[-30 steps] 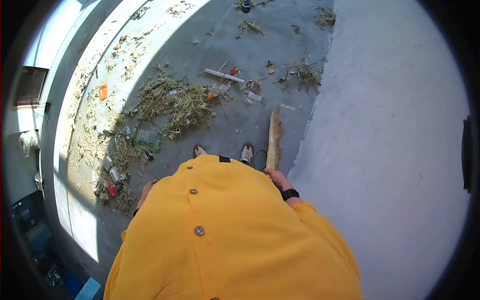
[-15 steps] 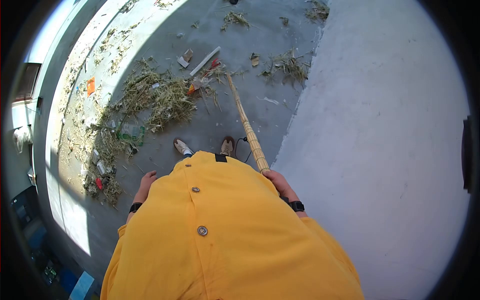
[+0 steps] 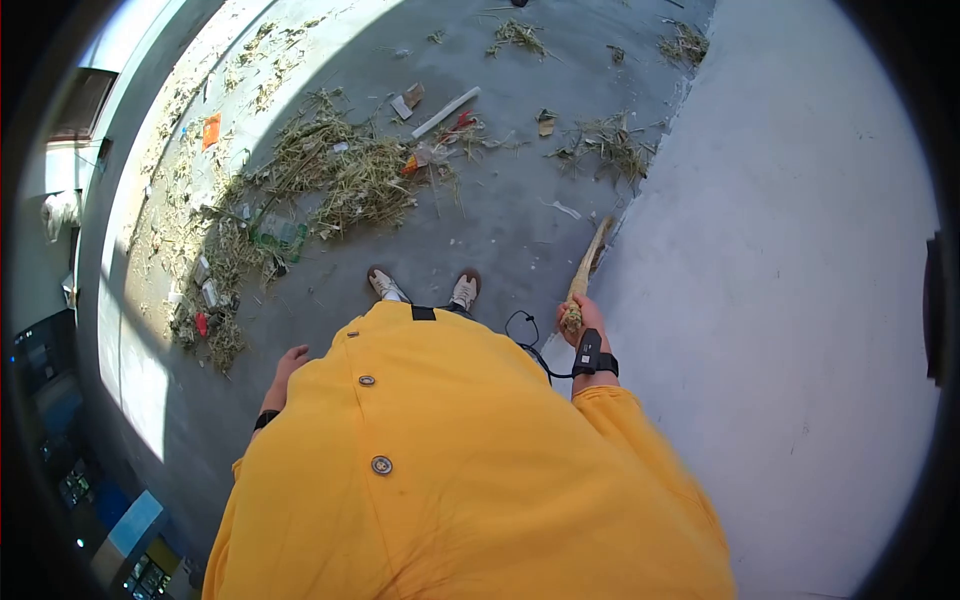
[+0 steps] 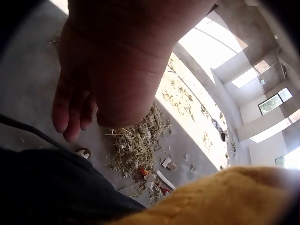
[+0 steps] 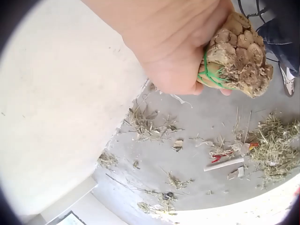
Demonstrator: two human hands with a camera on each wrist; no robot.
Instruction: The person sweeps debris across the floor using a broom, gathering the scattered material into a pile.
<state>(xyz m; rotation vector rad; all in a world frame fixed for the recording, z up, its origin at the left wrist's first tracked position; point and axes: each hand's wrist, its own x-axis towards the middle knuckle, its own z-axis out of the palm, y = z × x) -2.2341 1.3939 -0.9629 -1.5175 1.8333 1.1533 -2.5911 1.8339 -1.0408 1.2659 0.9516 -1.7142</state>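
Note:
My right hand (image 3: 590, 318) grips a straw broom (image 3: 590, 255) near the butt of its handle, beside the white wall. In the right wrist view, the cut stalk ends (image 5: 246, 61) stick out past the fist, bound with green string (image 5: 211, 74). The broom's far end points forward along the wall's foot. At my left side hangs my left hand (image 3: 290, 365), loosely relaxed and holding nothing; its fingers (image 4: 72, 112) point down in the left wrist view. Ahead of my shoes (image 3: 466, 290) lies a heap of straw (image 3: 365, 190) mixed with litter.
The white wall (image 3: 760, 300) runs along my right. Near the heap lie a white strip (image 3: 446, 112), cardboard scraps (image 3: 407, 100) and a green plastic piece (image 3: 280, 235). Smaller straw clumps (image 3: 610, 145) lie by the wall. A black cable (image 3: 525, 325) hangs beside my right hand.
The broom swung left, then back right to the wall, with my right hand moving outward. The white strip turned and the cardboard shifted to its left. My left hand still hangs at my side.

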